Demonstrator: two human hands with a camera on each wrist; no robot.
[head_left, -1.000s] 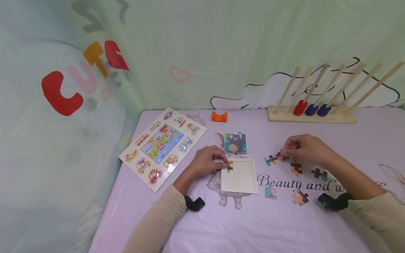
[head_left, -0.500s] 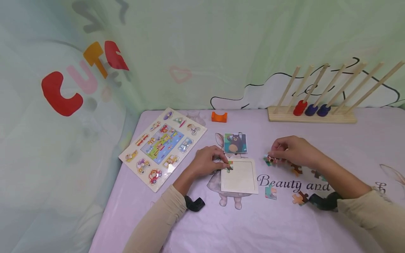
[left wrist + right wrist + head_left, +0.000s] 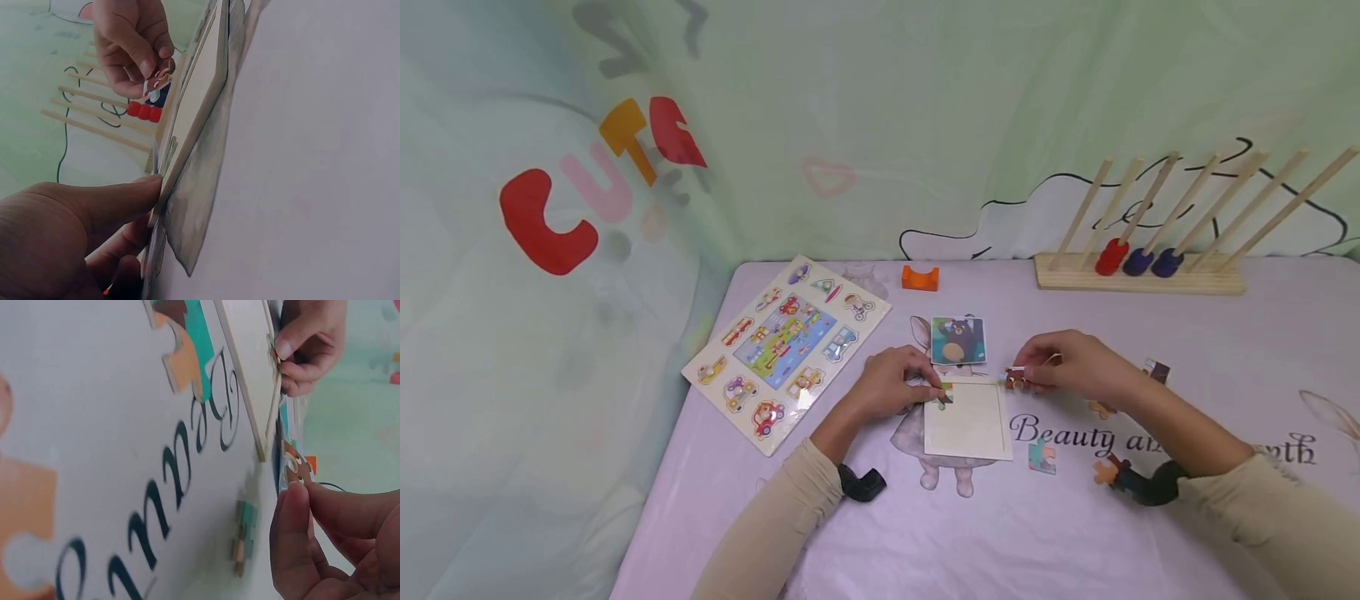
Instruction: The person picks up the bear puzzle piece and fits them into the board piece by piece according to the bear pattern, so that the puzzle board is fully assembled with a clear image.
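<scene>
My left hand (image 3: 895, 382) pinches the upper left corner of a pale wooden puzzle tray (image 3: 970, 432), its thumb at the near edge. A green and brown puzzle piece (image 3: 947, 393) lies in that corner, partly under the fingertips. Between thumb and fingertips, my right hand (image 3: 1078, 364) pinches a brown puzzle piece (image 3: 1016, 379) just off the tray's upper right corner. From the right wrist view, this brown puzzle piece (image 3: 299, 464) is raised off the cloth. Below it lies a teal puzzle piece (image 3: 246, 530), hidden by the right hand in the head view.
Loose puzzle pieces, including a teal and orange one (image 3: 1041, 457), lie right of the tray. A bear picture card (image 3: 958, 340) sits just behind it. Farther out are a vehicle puzzle board (image 3: 786, 354), an orange block (image 3: 920, 278) and a wooden peg rack (image 3: 1138, 283).
My right hand has moved left with the brown puzzle piece, from among the loose pieces to beside the tray. The left hand stays at the tray's corner.
</scene>
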